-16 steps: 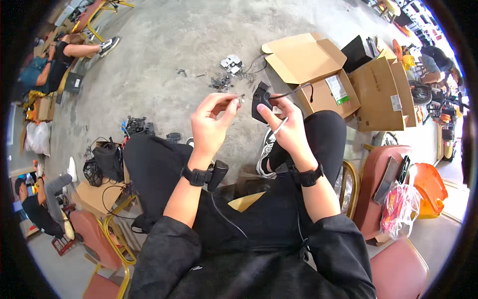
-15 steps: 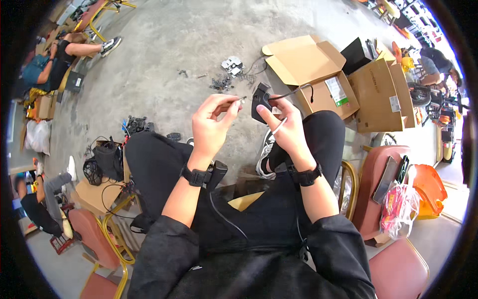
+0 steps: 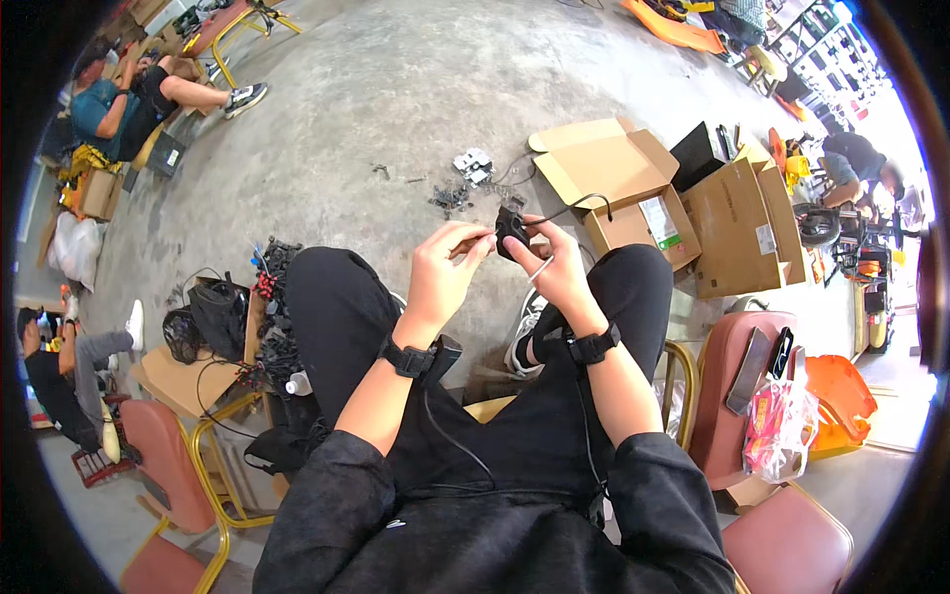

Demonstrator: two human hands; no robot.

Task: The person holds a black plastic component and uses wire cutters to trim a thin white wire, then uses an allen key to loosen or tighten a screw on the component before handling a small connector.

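My right hand (image 3: 560,272) grips a small black device (image 3: 509,228) with a black cable (image 3: 574,206) running from it. A thin white stick (image 3: 541,268) pokes out between the fingers of that hand. The fingertips of my left hand (image 3: 444,272) are pinched together at the device's left side, touching it or very close. What they pinch is too small and covered to make out. Both hands are above the floor, in front of my knees. Beyond them on the floor lie a whitish-grey part (image 3: 473,166) and several small black pieces (image 3: 450,200).
An open cardboard box (image 3: 604,163) and a taller carton (image 3: 737,233) stand at the right. Pink chairs (image 3: 168,465) flank me, one bearing a plastic bag (image 3: 782,426). Black bags and cables (image 3: 218,317) lie at the left. Other people (image 3: 114,109) sit farther off.
My left hand has brought its pinched fingertips, which showed a tiny light-coloured piece, rightward to the black device. The device has tilted in my right hand. The whole view has shifted slightly.
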